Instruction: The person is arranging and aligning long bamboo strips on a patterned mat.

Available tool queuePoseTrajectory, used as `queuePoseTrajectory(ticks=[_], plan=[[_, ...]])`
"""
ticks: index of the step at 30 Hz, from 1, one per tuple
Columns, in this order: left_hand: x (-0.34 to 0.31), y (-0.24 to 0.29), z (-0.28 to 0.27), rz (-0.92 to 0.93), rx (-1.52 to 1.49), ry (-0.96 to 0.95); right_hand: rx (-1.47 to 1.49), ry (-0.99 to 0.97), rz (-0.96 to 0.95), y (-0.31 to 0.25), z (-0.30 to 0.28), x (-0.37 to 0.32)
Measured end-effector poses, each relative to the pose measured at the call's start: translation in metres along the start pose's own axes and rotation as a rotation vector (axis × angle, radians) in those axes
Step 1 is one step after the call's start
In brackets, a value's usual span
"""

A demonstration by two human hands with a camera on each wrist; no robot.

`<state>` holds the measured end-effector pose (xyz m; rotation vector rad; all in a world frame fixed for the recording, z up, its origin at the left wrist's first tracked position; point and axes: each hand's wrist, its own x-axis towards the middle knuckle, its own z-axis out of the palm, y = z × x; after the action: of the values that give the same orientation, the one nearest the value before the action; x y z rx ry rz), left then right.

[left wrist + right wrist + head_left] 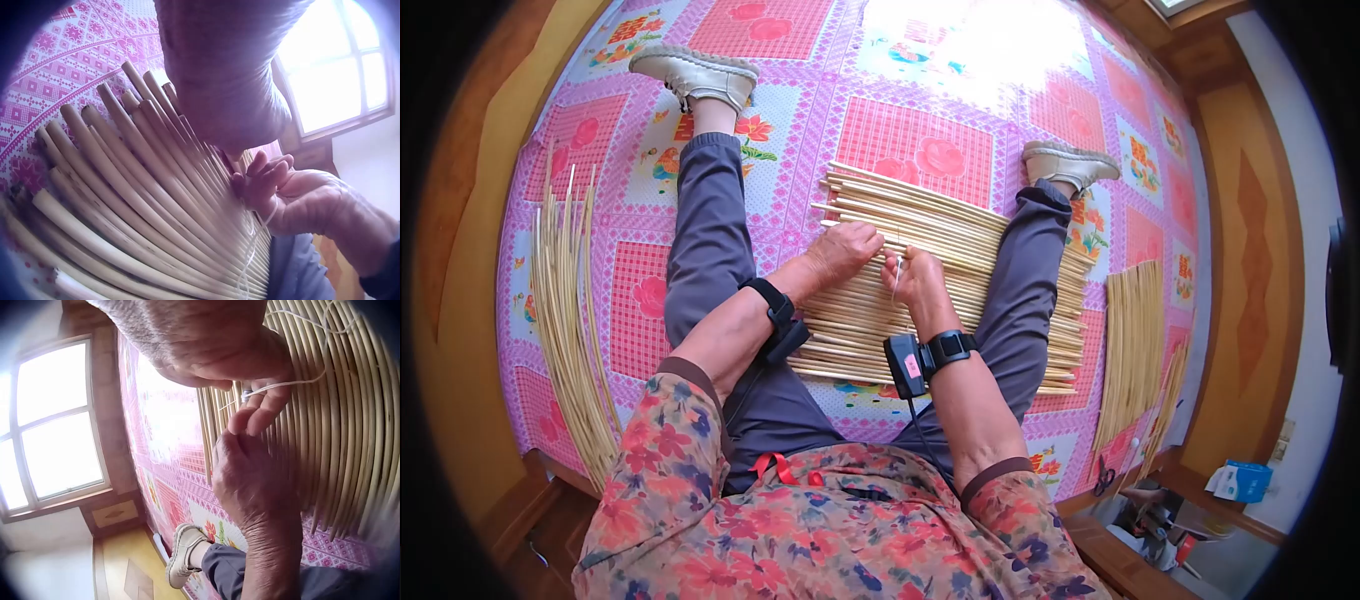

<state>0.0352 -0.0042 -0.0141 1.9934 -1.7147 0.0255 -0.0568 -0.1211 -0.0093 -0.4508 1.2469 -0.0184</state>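
Observation:
A mat of pale, straight stalks [855, 310] lies between the person's outstretched legs. The left hand [845, 252] bends over its far part and grips a stalk there, with most of its fingertips hidden in the wrist views. Close beside it, the right hand [918, 275] curls its fingers and pinches a thin white string [294, 382]. That string crosses the fingers and loops down over the stalks. A silvery ring [247, 395] shows among the right fingers. In the left wrist view, cut stalk ends [69, 112] fan out below the left hand.
A bundle of loose stalks [560, 290] lies on the left, another bundle [1133, 345] on the right. Scissors [1104, 478] rest near the right front edge. A pink patterned cover [800, 130] spreads beneath everything. Both legs [710, 220] flank the mat.

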Motion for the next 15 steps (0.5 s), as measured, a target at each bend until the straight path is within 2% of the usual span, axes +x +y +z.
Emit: queuePoseTrajectory(ticks=[1, 3, 4, 5, 7, 8, 9, 11, 13, 15], plan=[[-0.001, -0.001, 0.0, -0.009, 0.004, 0.002, -0.006, -0.006, -0.002, -0.001, -0.005, -0.005], [-0.002, 0.0, 0.001, -0.015, 0.026, 0.015, -0.562, -0.062, -0.126, -0.01, -0.011, -0.038], [-0.002, 0.001, 0.002, -0.016, 0.044, 0.02, -0.78, -0.035, -0.259, -0.009, -0.024, -0.03], [-0.002, 0.001, 0.002, -0.019, 0.042, 0.023, -0.784, -0.034, -0.258, -0.012, -0.028, -0.038], [-0.002, 0.002, -0.001, -0.011, 0.051, 0.039, -1.784, 0.294, -1.084, -0.018, -0.028, -0.054], [-0.001, 0.003, -0.001, -0.015, 0.054, 0.038, -1.727, 0.332, -1.171, -0.021, -0.024, -0.052], [-0.002, 0.002, -0.002, -0.015, 0.062, 0.038, -1.726, 0.32, -1.174, -0.024, -0.019, -0.045], [-0.003, 0.004, -0.001, -0.014, 0.069, 0.037, -1.714, 0.154, -1.167, -0.03, -0.009, -0.03], [-0.003, 0.004, 0.0, -0.021, 0.078, 0.035, -1.778, 0.166, -1.128, -0.035, 0.001, -0.021], [-0.004, 0.001, 0.001, -0.031, 0.067, 0.022, -1.864, 0.068, -0.95, -0.038, 0.009, -0.014]])
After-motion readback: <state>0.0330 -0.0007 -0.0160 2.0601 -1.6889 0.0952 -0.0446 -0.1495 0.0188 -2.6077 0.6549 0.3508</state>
